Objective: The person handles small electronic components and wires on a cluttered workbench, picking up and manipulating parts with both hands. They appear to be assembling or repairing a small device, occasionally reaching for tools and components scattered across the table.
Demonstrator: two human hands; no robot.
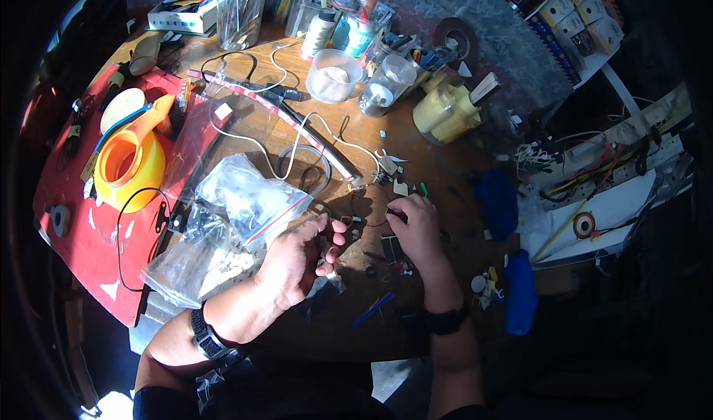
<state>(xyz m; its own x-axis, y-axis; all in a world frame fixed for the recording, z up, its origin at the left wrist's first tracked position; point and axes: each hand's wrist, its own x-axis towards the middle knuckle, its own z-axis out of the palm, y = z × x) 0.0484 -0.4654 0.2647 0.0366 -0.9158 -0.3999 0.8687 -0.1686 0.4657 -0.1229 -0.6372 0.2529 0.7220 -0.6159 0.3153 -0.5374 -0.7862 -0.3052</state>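
Over the middle of the table, my left hand [297,256] is turned partly palm up with its fingers curled in. Whatever lies in its fingers is too small and shaded to name. To its right, my right hand [416,228] pinches a small dark end of what looks like a thin wire [371,216]. This wire runs in the gap between the two hands. Just below the right hand's fingers lies a small black square piece [392,249]. Clear plastic zip bags [249,197] lie against the left hand's far side.
A yellow and orange pot [130,164] stands on a red board [74,242] at left. White cable [260,149] and a pink-striped strip [297,123] cross the table. Farther back are clear plastic cups [334,76] and a yellow container [445,112]. Blue tweezers [371,310] lie near me.
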